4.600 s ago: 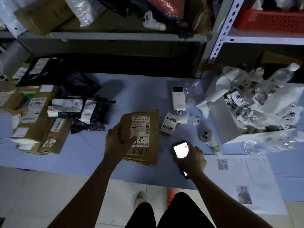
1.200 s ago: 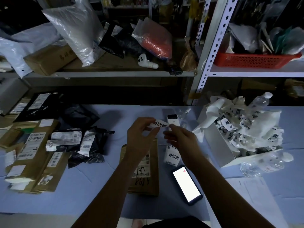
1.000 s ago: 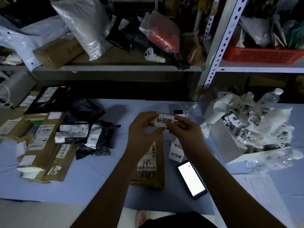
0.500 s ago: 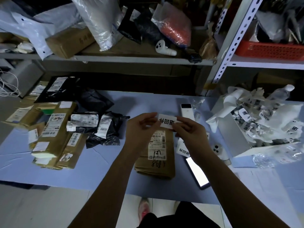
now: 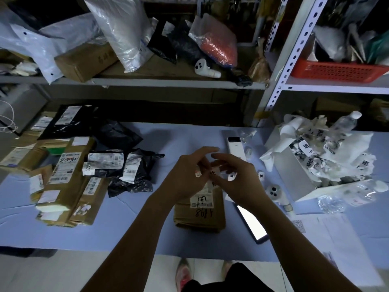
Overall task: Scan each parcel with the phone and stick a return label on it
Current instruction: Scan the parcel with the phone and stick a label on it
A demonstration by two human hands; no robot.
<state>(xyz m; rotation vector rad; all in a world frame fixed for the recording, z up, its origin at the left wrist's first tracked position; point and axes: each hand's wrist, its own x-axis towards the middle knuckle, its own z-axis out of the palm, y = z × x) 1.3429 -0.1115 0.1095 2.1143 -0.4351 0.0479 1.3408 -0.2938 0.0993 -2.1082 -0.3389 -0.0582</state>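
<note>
Blue surface (image 5: 147, 228), dim stockroom: fingers (image 5: 223, 159) of left hand (image 5: 187, 178) and right hand (image 5: 237, 182) pinching return label (image 5: 216, 172), parcel (image 5: 200, 216) right beneath, lit phone (image 5: 251, 225) just right of them; probably peeling backing, next press label onto parcel.

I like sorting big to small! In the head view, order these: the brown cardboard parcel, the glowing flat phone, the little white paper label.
Biggest: brown cardboard parcel, partly hidden.
Then: glowing flat phone.
Smallest: little white paper label, mostly covered, pinched by left hand and right hand.
</note>
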